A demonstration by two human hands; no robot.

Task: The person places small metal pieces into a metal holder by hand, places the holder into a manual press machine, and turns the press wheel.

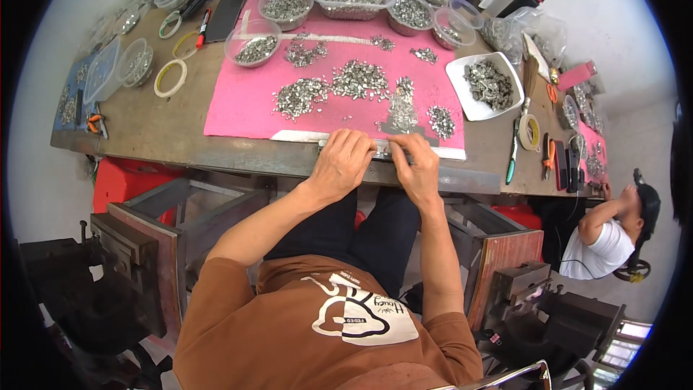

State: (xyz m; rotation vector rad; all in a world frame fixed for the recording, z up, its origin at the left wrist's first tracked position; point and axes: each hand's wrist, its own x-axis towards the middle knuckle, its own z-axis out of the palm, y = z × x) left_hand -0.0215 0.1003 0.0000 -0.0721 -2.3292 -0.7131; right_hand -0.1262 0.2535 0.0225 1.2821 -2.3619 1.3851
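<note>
Both hands meet at the near edge of the workbench, over a narrow metal bar (383,150) along the edge of the pink mat (242,105). My left hand (342,164) has its fingers bent and closed at the bar's left part. Opposite it, my right hand (419,171) holds thumb and forefinger close together at the bar. Whatever sits between the fingertips is too small or hidden to name. Just beyond them lies a heap of small silvery metal pieces (403,107). More heaps (359,79) spread over the mat, and a small pile (441,122) lies to the right.
Clear plastic tubs (351,9) of metal pieces line the back. A white tray (473,111) of darker pieces stands right, near a green-handled tool (512,166). Tape rolls (170,78) and a phone (226,17) lie left. Another person (603,238) sits at far right.
</note>
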